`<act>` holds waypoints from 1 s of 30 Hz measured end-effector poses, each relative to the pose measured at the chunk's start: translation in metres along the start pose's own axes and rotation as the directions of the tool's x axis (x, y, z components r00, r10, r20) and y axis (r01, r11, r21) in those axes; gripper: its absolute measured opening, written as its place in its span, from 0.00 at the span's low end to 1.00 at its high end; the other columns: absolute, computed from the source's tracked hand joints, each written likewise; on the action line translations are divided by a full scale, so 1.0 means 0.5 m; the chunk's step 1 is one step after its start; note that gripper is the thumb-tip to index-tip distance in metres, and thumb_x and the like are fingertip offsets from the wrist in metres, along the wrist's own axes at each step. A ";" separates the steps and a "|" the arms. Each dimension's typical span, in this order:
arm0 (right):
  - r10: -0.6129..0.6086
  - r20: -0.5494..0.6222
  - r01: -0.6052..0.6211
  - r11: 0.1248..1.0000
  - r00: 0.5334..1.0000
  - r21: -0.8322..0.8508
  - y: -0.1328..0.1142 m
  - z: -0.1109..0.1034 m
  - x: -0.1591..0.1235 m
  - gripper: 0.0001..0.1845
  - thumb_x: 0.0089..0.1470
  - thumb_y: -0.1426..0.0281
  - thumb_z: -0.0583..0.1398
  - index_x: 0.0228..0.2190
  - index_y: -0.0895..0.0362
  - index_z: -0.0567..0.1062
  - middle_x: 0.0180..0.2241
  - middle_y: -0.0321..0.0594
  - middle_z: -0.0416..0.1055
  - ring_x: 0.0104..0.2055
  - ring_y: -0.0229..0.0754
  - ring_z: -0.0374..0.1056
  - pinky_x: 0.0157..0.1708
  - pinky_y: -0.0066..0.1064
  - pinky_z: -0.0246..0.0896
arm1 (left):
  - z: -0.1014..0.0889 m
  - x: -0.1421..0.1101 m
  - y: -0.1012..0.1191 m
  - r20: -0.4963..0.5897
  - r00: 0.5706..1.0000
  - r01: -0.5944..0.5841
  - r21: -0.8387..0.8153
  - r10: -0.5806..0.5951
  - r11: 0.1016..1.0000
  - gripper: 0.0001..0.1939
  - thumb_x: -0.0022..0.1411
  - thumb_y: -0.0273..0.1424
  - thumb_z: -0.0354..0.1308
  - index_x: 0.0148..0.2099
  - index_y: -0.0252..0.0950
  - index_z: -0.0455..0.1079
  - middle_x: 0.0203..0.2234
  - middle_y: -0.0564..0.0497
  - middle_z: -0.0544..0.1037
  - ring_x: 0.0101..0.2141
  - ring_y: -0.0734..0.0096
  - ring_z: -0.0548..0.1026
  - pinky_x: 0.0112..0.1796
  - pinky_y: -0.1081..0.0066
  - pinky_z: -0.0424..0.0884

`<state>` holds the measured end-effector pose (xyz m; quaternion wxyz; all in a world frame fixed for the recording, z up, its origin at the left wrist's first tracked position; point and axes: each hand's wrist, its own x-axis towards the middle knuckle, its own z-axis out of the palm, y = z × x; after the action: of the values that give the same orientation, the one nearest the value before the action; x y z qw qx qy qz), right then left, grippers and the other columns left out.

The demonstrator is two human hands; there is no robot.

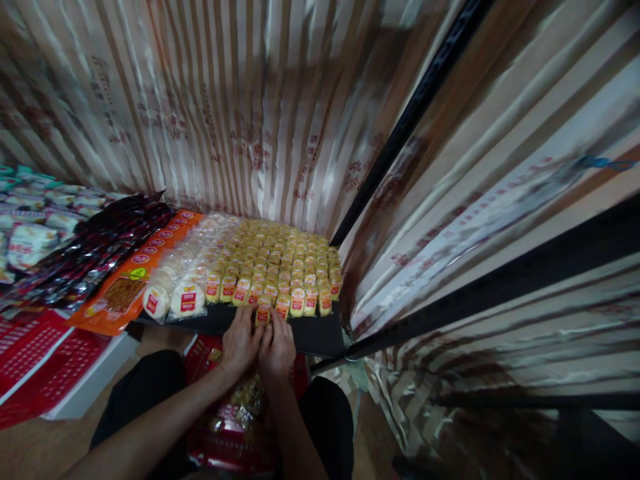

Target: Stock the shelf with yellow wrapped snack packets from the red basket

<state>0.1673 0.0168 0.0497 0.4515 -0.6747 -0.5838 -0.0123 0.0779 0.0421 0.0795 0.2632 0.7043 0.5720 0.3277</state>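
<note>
My left hand (241,345) and my right hand (278,347) meet side by side at the front edge of a black tray (315,337). Together their fingertips pinch one small yellow snack packet with a red label (263,313), set at the front of the rows. Many like yellow packets (280,263) fill the tray in tight rows. Both hands have curled fingers closed on that packet. Between my knees lies a red bag (227,427) with more such packets inside.
Round white packaged cakes (185,299) lie left of the yellow rows. Orange packs (131,283), dark red packs (95,250) and white-green packs (30,227) spread further left. Red boxes (35,353) sit at the lower left. Striped shiny curtain (240,100) and black poles (415,107) close the back and right.
</note>
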 end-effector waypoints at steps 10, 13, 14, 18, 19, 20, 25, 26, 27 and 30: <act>0.061 0.010 -0.062 0.984 0.998 0.166 -0.024 -0.015 0.005 0.21 0.59 0.71 0.44 0.48 0.62 0.69 0.42 0.49 0.73 0.44 0.42 0.68 0.45 0.36 0.63 | 0.005 0.015 -0.007 -0.115 0.993 -0.036 -0.150 0.019 0.988 0.18 0.58 0.36 0.50 0.50 0.36 0.63 0.37 0.48 0.68 0.38 0.66 0.71 0.41 0.63 0.70; 0.063 0.027 -0.067 0.976 0.998 0.205 -0.031 -0.022 0.007 0.21 0.59 0.72 0.43 0.47 0.62 0.69 0.42 0.48 0.73 0.45 0.41 0.68 0.46 0.35 0.62 | 0.005 0.019 0.010 -0.144 0.987 -0.089 -0.128 0.070 0.988 0.12 0.59 0.36 0.49 0.41 0.36 0.68 0.39 0.46 0.66 0.41 0.64 0.70 0.43 0.62 0.70; 0.063 0.021 -0.067 0.977 0.998 0.202 -0.031 -0.023 0.007 0.21 0.59 0.72 0.43 0.47 0.61 0.70 0.43 0.48 0.73 0.45 0.41 0.68 0.46 0.36 0.62 | 0.005 0.019 0.014 -0.156 0.986 -0.079 -0.110 0.061 0.991 0.12 0.59 0.36 0.48 0.40 0.36 0.68 0.40 0.46 0.65 0.41 0.64 0.70 0.42 0.62 0.70; 0.080 0.018 -0.082 0.982 0.997 0.169 -0.014 -0.023 0.004 0.21 0.57 0.73 0.44 0.48 0.61 0.69 0.44 0.48 0.72 0.46 0.43 0.67 0.47 0.39 0.61 | 0.004 0.018 0.015 -0.210 0.973 0.086 -0.037 -0.092 0.996 0.14 0.58 0.37 0.49 0.44 0.36 0.65 0.39 0.47 0.65 0.32 0.69 0.71 0.35 0.64 0.72; 0.082 0.029 -0.085 0.983 0.996 0.165 -0.009 -0.022 0.002 0.21 0.57 0.73 0.45 0.48 0.61 0.68 0.44 0.48 0.72 0.46 0.43 0.66 0.47 0.39 0.61 | 0.003 0.017 0.011 -0.217 0.968 0.122 -0.030 -0.126 0.992 0.15 0.58 0.37 0.49 0.46 0.36 0.64 0.39 0.47 0.65 0.30 0.70 0.70 0.34 0.65 0.72; 0.084 0.041 -0.090 0.982 0.996 0.164 -0.005 -0.020 0.000 0.21 0.57 0.73 0.45 0.48 0.61 0.68 0.44 0.48 0.72 0.47 0.43 0.66 0.47 0.38 0.61 | 0.003 0.015 0.007 -0.214 0.965 0.148 -0.028 -0.151 0.989 0.16 0.57 0.37 0.49 0.47 0.35 0.63 0.39 0.47 0.66 0.29 0.71 0.70 0.33 0.66 0.71; 0.067 0.065 -0.076 0.985 0.996 0.156 -0.004 -0.006 -0.007 0.21 0.56 0.74 0.45 0.47 0.63 0.69 0.46 0.49 0.71 0.49 0.43 0.64 0.50 0.38 0.59 | 0.011 0.007 -0.015 -0.071 0.979 0.185 -0.067 -0.189 0.981 0.18 0.58 0.37 0.49 0.49 0.36 0.63 0.35 0.50 0.73 0.29 0.71 0.72 0.34 0.67 0.70; 0.064 0.062 -0.073 0.986 0.996 0.151 -0.006 -0.004 -0.007 0.21 0.56 0.74 0.45 0.47 0.64 0.69 0.46 0.49 0.71 0.50 0.43 0.64 0.50 0.38 0.59 | 0.014 0.006 -0.018 -0.060 0.981 0.179 -0.082 -0.184 0.980 0.19 0.58 0.37 0.49 0.50 0.36 0.62 0.34 0.50 0.73 0.28 0.71 0.72 0.34 0.67 0.70; 0.061 0.058 -0.069 0.987 0.996 0.147 -0.009 -0.004 -0.007 0.21 0.56 0.74 0.45 0.47 0.64 0.69 0.46 0.49 0.71 0.50 0.43 0.64 0.50 0.38 0.59 | 0.016 0.006 -0.020 -0.062 0.983 0.166 -0.100 -0.172 0.981 0.20 0.57 0.37 0.49 0.51 0.35 0.61 0.34 0.50 0.73 0.28 0.71 0.72 0.34 0.67 0.70; 0.060 0.047 -0.066 0.988 0.997 0.143 -0.018 -0.012 -0.003 0.21 0.56 0.74 0.46 0.47 0.63 0.69 0.46 0.48 0.71 0.49 0.43 0.64 0.50 0.39 0.59 | 0.017 0.008 -0.022 -0.111 0.989 0.080 -0.169 -0.100 0.982 0.23 0.54 0.38 0.51 0.51 0.34 0.62 0.34 0.49 0.72 0.31 0.68 0.72 0.36 0.65 0.70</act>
<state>0.1627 0.0113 0.0576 0.4866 -0.6584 -0.5713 0.0587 0.0778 0.0483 0.0666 0.3001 0.6328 0.5893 0.4027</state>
